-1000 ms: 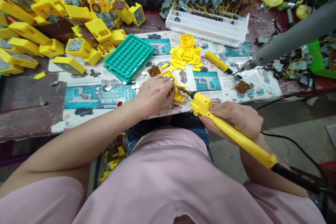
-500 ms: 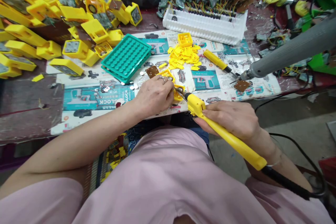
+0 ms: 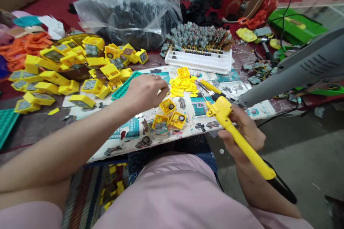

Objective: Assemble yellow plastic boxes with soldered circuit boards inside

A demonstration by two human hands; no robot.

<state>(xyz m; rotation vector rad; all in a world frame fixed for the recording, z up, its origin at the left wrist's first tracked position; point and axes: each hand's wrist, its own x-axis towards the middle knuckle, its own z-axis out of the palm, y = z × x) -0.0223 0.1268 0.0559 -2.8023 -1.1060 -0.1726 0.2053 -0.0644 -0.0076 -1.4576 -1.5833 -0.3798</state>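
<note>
My right hand (image 3: 243, 132) grips the yellow handle of a soldering iron (image 3: 231, 125), its tip raised off the table and pointing up-left. My left hand (image 3: 143, 91) reaches out over the table toward the pile of small yellow plastic pieces (image 3: 184, 86), with its fingers curled together; what they pinch is hidden. Below it lie three small yellow square housings (image 3: 169, 114) on the printed paper. A green moulded tray (image 3: 120, 91) is partly hidden behind my left hand.
A heap of yellow housings (image 3: 67, 68) fills the left. A white rack (image 3: 199, 62) of wired circuit boards stands at the back, before a clear plastic bag (image 3: 129, 10). A grey arm (image 3: 295, 71) juts in from the right. A second yellow-handled tool (image 3: 211, 86) lies nearby.
My left hand left the small housing and moved up toward the yellow pile. My right hand pulled the soldering iron back and to the right. The camera tilted up.
</note>
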